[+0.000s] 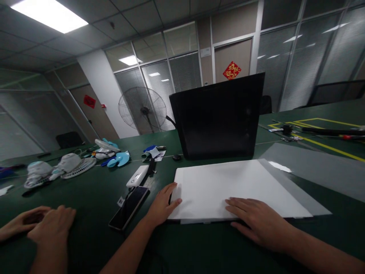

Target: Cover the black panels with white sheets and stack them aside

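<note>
1. White sheet (211, 186), wide and flat, lies on the green counter (94, 201) between and beyond the two grips, with a dark edge showing beneath it at its left side.
2. The left grip (162, 205) is spread, its thumb stretched away from the fingers; the thumb rests over the sheet's near left part and the fingertips touch the left edge.
3. The right grip (258, 219) is also spread, its fingers laid out on the sheet's near part and its thumb lower down, in front of the near edge.
4. Beyond both grips, behind the sheet's far edge, a large black panel (219, 118) stands upright and slightly tilted.
5. A grey translucent sheet (303, 192) shows along the white sheet's right side, ahead and to the right of the right grip; a second grey sheet (322, 167) lies farther out that way.
6. Just left of the left grip lies a dark phone (128, 211), and beyond it a white device (137, 176) with a dark strap.
7. Farther ahead of the left grip, a small dark object (176, 157) sits near the panel's lower left corner; its kind is unclear.
8. Well to the left of the left grip are another person's hands (54, 224), held close together above the counter; beyond those lies a light-blue bladed piece (119, 159).
</note>
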The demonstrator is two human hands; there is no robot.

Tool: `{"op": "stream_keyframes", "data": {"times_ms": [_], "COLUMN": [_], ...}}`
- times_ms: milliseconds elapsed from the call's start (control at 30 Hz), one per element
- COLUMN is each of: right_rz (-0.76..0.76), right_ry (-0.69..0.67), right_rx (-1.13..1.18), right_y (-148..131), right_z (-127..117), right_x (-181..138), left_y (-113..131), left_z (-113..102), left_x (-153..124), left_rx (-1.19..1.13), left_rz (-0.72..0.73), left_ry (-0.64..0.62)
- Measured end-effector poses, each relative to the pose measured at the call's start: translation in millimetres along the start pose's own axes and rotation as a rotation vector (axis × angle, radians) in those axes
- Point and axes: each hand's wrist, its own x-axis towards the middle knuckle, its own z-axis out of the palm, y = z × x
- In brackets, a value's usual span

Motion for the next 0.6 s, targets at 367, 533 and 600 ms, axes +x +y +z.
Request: {"op": "stream_keyframes", "data": {"times_ms": [367, 533, 600], "right_rz": [-0.057, 0.053, 0.071], "right_ry": [-0.163, -0.149, -0.182], "right_rx": [0.219, 0.294, 0.306], "right_y": [11.0, 22.5, 22.7], "right_z": [-14.6, -13.1, -15.5], "right_x": [-3.6, -1.5, 0.0], "left_y": [-13.2, -18.8, -17.4], "left_z": [11.5, 13.6, 12.1], "left_x": [6.6, 7.0, 6.1], "left_rx": [-0.055, -0.079, -0.081], "left_rz": [0.046, 0.080, 0.083], "left_ry": [0.074, 0.096, 0.092]}}
